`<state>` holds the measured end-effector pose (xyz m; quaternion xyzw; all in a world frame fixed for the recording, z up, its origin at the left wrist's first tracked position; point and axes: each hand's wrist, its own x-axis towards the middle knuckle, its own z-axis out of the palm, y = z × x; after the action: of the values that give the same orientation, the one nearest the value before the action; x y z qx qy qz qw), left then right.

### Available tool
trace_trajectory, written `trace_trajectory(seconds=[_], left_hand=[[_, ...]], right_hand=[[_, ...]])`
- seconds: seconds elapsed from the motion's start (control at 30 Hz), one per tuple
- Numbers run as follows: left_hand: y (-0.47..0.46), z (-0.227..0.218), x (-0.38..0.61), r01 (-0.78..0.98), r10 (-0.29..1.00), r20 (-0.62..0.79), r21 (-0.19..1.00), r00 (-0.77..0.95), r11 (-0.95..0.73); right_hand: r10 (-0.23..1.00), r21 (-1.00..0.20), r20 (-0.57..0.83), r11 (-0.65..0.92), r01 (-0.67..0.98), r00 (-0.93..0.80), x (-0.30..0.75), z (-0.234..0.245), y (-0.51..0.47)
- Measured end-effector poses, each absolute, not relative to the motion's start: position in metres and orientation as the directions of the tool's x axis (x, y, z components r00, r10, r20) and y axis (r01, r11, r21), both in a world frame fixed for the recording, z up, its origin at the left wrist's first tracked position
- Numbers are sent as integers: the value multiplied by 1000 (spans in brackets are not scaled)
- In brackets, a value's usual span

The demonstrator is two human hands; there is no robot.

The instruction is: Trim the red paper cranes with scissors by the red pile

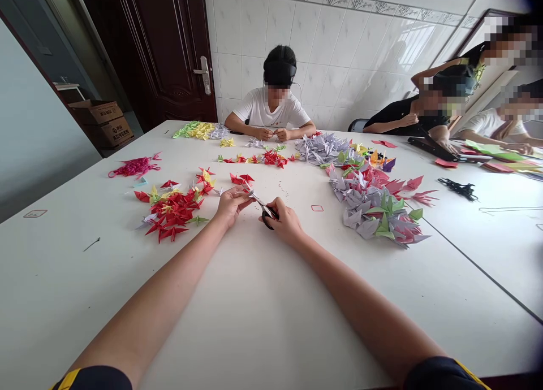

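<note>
Working at the white table (85,277) w/ 2 bare hands. Right hand (285,220) holds black-handled scissors (263,208), fingers curled around the loops, blades pointing toward the left hand (231,205). Left hand's fingers (241,195) are pressed together right at the scissor tips, pinching something too small to make out. Just beyond them are 2 small red paper cranes (238,178), close to the fingers but apparently not held. Small red band (317,208) lies on the table just right of the scissors.

Left of the hands: heap of red & yellow paper cranes (172,209). Right: bigger heap of lilac, pink & green paper cranes (369,203). Farther up: tangle of pink string (134,166), row of green & yellow cranes (199,131), then a line of small mixed cranes (263,158). Far right: bunch of black cord (458,189) & stacks of colored paper (500,155).

Across the table, co-worker (271,102) in white tee has both hands (267,133) together. 2nd co-worker (407,116) in black sits at right, near a long black cutter (428,145).
</note>
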<state>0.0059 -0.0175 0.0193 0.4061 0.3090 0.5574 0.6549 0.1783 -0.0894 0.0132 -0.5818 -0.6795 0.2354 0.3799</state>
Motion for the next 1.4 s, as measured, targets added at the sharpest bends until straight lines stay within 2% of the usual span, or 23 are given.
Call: trace_trajectory(seconds=[1.03,1.23,1.4], left_hand=[[-16,16,6,-475,980,57,879,190,41],[-12,15,3,-514,999,40,858,32,-18],[-8,13,-1,-546,998,36,836,-58,-62]], right_hand=[[969,-770,242,219,599,-44,177,15,-91],[964,-794,266,223,566,-8,179,11,-88],[959,-880,282,247,405,27,185,5,-83]])
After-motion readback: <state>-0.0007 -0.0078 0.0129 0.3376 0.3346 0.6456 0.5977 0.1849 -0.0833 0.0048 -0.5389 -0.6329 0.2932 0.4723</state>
